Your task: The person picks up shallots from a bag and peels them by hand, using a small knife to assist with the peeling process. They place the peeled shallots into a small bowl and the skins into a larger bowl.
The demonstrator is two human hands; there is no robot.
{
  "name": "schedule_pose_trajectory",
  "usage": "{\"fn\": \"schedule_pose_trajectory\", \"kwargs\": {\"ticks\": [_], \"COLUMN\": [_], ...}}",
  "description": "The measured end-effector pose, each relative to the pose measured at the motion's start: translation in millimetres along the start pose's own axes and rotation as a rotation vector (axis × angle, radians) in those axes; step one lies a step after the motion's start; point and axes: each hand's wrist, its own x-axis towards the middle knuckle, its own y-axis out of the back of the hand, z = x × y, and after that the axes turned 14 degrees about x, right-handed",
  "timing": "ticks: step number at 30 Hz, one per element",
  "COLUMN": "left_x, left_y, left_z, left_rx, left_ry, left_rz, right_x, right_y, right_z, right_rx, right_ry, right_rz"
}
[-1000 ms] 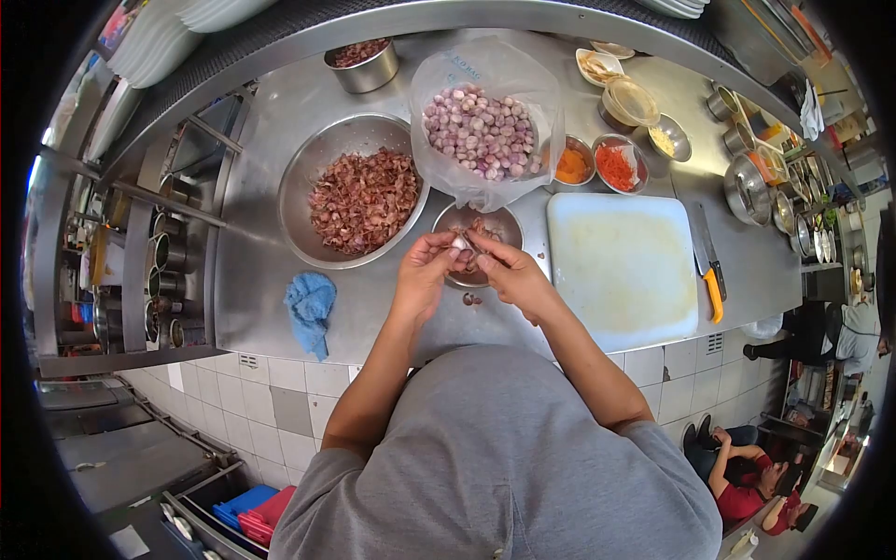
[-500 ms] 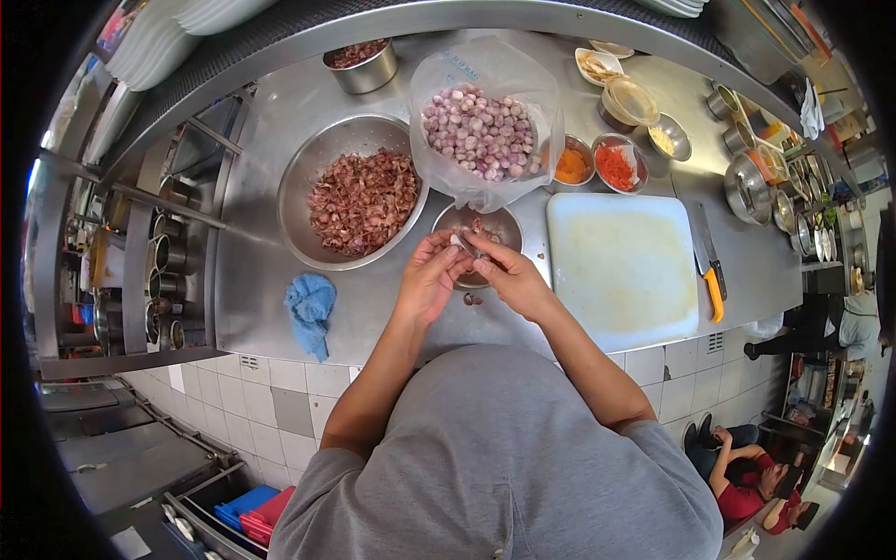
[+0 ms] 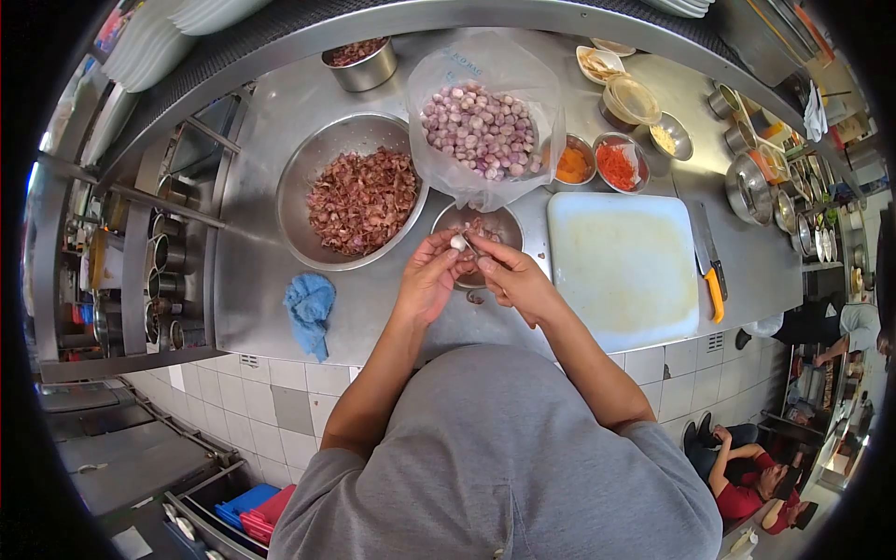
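Observation:
My left hand (image 3: 432,273) pinches a small, pale shallot (image 3: 458,243) between thumb and fingertips. Close beside it, my right hand (image 3: 516,280) is closed around a small knife (image 3: 470,246); only a thin bit of its blade shows, and the handle is hidden by my fingers. Both hands are over the near part of a small metal bowl (image 3: 511,224) with brownish-pink peelings in it. Behind that bowl stands an open clear plastic bag (image 3: 485,56) of purple shallots (image 3: 481,131). A large steel bowl (image 3: 297,217) heaped with shallot skins (image 3: 362,201) is to the left.
A white cutting board (image 3: 623,266) lies to the right, beside a yellow-handled knife (image 3: 713,271). A blue cloth (image 3: 310,313) sits at the left. Bowls of shredded orange food (image 3: 572,165) and red food (image 3: 616,168) stand behind the board. A metal shelf (image 3: 448,21) spans the back.
The shallot's pale, rounded end now shows more plainly in my left hand. My right hand has turned and shifted slightly, its fingers curled lower.

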Motion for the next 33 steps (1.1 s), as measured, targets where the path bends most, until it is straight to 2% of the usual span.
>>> {"fn": "schedule_pose_trajectory", "kwargs": {"ticks": [2, 6, 8, 15, 21, 23, 24, 26, 27, 29, 30, 32, 33], "left_x": [1.5, 3.0, 5.2, 6.3, 6.7, 6.1, 5.6, 5.0, 4.9, 4.1, 3.6, 2.7, 2.4], "left_y": [1.8, -1.4, 3.5, 4.7, 6.6, 5.6, 4.9, 6.7, 7.4, 6.3, 5.7, 5.6, 4.1], "left_z": [0.0, 0.5, -3.1, 1.8, -3.1, -2.7, -2.7, -7.9, -9.6, -8.7, -8.2, -6.0, -3.0], "left_rx": [-0.017, -0.01, 0.001, -0.04, -0.086, -0.089, -0.09, -0.096, -0.102, -0.096, -0.09, -0.102, -0.114], "left_ry": [0.03, 0.084, 0.072, 0.097, 0.076, 0.076, 0.077, 0.063, 0.049, 0.044, 0.041, 0.049, 0.056], "left_rz": [0.007, 0.091, 0.081, 0.06, 0.131, 0.123, 0.116, 0.096, 0.077, 0.069, 0.061, 0.035, 0.01], "right_x": [4.1, 4.9, 4.7, 10.4, 2.4, 3.2, 10.1, 28.7, 25.0, 9.6, 5.4, 0.8, 1.3], "right_y": [5.4, 7.4, 7.5, 10.5, -0.6, -3.7, 2.6, 19.2, 17.1, 5.4, 0.7, -5.4, -5.7], "right_z": [9.7, 9.7, 10.0, 12.4, 7.2, 10.0, 19.0, 42.7, 38.0, 15.8, 8.0, -3.2, -4.9], "right_rx": [0.201, 0.196, 0.116, 0.157, -0.046, -0.153, -0.154, -0.352, -0.352, -0.241, -0.241, -0.16, -0.161], "right_ry": [-0.052, -0.07, -0.074, -0.034, -0.023, 0.221, 0.221, 0.581, 0.582, 0.299, 0.299, 0.084, 0.085], "right_rz": [-0.017, -0.03, -0.024, 0.033, 0.091, -0.014, -0.013, -0.13, -0.131, -0.07, -0.07, 0.043, 0.041]}}
